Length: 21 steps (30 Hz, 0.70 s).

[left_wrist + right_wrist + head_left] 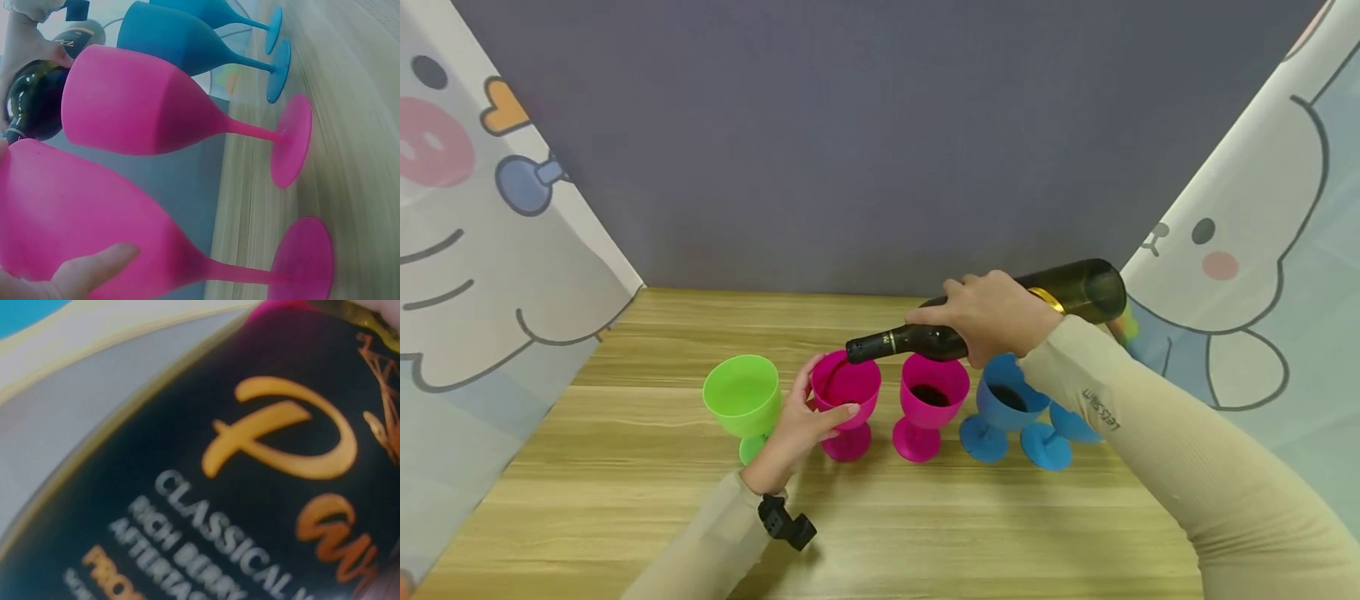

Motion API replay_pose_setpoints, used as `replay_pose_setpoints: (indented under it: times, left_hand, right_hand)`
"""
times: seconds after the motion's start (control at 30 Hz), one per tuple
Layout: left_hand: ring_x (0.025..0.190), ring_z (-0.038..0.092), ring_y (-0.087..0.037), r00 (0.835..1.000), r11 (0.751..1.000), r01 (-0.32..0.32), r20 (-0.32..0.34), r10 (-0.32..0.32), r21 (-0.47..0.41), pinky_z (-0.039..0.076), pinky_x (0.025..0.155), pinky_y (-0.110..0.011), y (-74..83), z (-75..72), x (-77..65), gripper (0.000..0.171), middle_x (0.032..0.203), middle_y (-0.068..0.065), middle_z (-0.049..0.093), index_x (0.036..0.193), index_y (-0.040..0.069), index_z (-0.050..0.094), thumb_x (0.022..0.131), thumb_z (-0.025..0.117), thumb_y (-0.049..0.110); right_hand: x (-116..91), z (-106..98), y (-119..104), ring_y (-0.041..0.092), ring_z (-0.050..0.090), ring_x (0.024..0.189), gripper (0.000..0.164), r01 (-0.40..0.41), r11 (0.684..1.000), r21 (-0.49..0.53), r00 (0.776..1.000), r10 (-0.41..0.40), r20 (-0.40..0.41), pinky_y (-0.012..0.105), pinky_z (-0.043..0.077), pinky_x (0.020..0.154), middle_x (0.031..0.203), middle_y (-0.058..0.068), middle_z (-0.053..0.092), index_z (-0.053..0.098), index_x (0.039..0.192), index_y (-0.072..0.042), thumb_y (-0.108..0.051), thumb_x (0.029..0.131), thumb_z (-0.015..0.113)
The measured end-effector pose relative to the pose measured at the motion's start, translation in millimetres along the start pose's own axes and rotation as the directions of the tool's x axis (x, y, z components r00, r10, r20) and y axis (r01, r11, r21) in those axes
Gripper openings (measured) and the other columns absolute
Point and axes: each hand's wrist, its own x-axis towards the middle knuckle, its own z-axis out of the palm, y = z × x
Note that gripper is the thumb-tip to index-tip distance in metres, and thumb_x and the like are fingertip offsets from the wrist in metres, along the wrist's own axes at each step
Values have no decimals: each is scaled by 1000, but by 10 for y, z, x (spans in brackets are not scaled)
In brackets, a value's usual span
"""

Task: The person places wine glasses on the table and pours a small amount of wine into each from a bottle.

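Observation:
My right hand [996,315] grips a dark green wine bottle [1075,287] around its neck and shoulder, tilted so the mouth points left and down. A thin dark red stream runs from its mouth into a pink goblet [867,385] that stands on the table. My left hand [799,432] holds that goblet by the bowl, thumb on the near side and fingers around the left. The left wrist view shows the thumb across the pink bowl [94,206]. The bottle's black label [187,444], with gold and white lettering, fills most of the right wrist view.
Right of the held goblet stands a second pink goblet [951,379] with dark liquid inside. Beyond it are a blue goblet [988,410], also with dark liquid, and another blue one [1047,447] partly behind my sleeve. A green goblet [741,392] stands at the left on the wooden table [647,467].

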Motion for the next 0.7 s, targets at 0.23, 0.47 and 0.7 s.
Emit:
replay_pose_setpoints:
  times: [0.23, 0.47, 0.7]
  left_hand:
    - [112, 50, -38, 1000, 1000, -3, 18, 4, -9, 54, 71, -37, -13, -8, 6, 87, 139, -19, 39, 151, 14, 22, 80, 72, 2]
    - [115, 48, -40, 1000, 1000, -19, 24, 19, 1, 53, 69, -34, -16, -12, -3, 87, 139, -21, 40, 151, 14, 22, 80, 72, 2]
    - [115, 47, -40, 999, 1000, -29, 29, 28, 13, 53, 71, -37, -6, 5, -8, 87, 136, -21, 43, 150, 14, 22, 80, 72, 2]
  right_hand:
    - [12, -29, 5, 19, 53, 68, 80, -30, 1000, 9, 999, 30, 44, 33, 51, 55, 91, 7, 59, 49, 138, -35, -29, 67, 85]
    - [5, -24, 8, 20, 54, 70, 81, -36, 999, 24, 998, 35, 55, 35, 53, 57, 94, 8, 60, 49, 139, -35, -29, 67, 85]
    - [-3, -27, 11, 19, 54, 70, 81, -34, 999, 19, 998, 33, 52, 35, 53, 57, 94, 8, 60, 49, 139, -35, -29, 67, 85]
